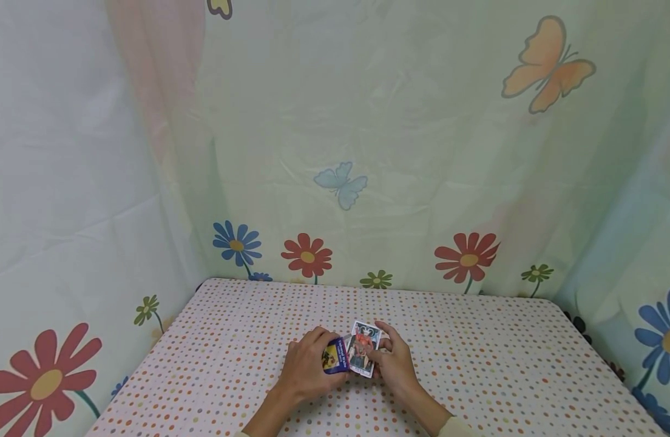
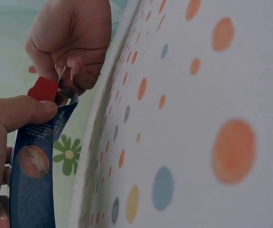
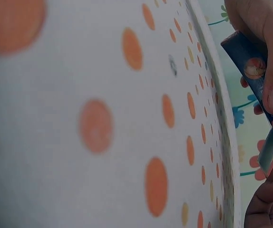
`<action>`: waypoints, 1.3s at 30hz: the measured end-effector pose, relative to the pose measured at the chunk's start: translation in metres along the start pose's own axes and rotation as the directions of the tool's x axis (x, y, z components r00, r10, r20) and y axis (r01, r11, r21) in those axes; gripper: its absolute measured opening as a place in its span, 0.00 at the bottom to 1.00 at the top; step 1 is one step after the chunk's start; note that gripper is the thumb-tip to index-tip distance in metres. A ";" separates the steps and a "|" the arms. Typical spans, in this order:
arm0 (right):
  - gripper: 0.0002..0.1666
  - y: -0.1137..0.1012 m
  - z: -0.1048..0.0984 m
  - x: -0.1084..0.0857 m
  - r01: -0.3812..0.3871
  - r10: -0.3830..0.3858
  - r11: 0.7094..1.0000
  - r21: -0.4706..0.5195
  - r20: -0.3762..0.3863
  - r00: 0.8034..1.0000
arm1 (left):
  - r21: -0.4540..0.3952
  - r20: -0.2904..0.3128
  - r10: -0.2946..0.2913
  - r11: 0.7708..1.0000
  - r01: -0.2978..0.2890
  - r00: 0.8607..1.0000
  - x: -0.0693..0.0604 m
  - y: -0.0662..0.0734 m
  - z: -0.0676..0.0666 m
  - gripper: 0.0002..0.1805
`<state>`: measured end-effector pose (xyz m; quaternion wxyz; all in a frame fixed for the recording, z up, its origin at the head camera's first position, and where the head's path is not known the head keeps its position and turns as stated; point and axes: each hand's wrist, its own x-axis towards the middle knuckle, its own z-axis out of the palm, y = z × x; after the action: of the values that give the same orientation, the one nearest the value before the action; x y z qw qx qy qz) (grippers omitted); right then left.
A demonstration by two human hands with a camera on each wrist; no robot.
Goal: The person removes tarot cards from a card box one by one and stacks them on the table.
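A dark blue card box point(image 1: 335, 356) with a yellow picture on its face is gripped by my left hand point(image 1: 307, 370), thumb along one side in the left wrist view. At the box's open end a red piece point(image 2: 43, 89) shows, and a flap point(image 3: 268, 152) stands out. My right hand point(image 1: 396, 364) pinches an illustrated card point(image 1: 363, 349), its picture facing up, right beside that end. Whether more cards lie under it I cannot tell. Both hands are just above the table, close together.
The table point(image 1: 477, 364) wears a white cloth with coloured dots. Behind it and at both sides hang curtains point(image 1: 400, 133) printed with flowers and butterflies. The table's back edge meets the rear curtain.
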<state>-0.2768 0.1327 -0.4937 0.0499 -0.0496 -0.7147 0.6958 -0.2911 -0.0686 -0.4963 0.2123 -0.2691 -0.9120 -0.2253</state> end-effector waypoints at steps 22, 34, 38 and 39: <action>0.42 0.001 -0.004 0.003 -0.027 0.026 0.999 -0.018 -0.026 0.999 | 0.006 0.032 -0.041 0.999 0.041 0.999 -0.001 -0.004 0.000 0.38; 0.42 0.004 -0.008 0.007 -0.030 0.026 0.994 -0.104 -0.041 0.999 | 0.000 0.036 -0.054 0.999 0.054 0.998 0.000 -0.012 -0.003 0.39; 0.41 0.004 -0.009 0.007 -0.042 0.033 0.989 -0.143 -0.065 0.997 | -0.003 0.034 -0.068 0.998 0.068 0.997 0.000 -0.013 -0.003 0.39; 0.40 0.004 -0.009 0.007 -0.044 0.034 0.988 -0.150 -0.068 0.997 | -0.003 0.037 -0.074 0.997 0.074 0.997 0.001 -0.013 -0.004 0.39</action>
<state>-0.2820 0.1428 -0.4976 0.0556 -0.0899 -0.7624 0.6384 -0.2982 -0.0801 -0.4970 0.1864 -0.2397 -0.9246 -0.2301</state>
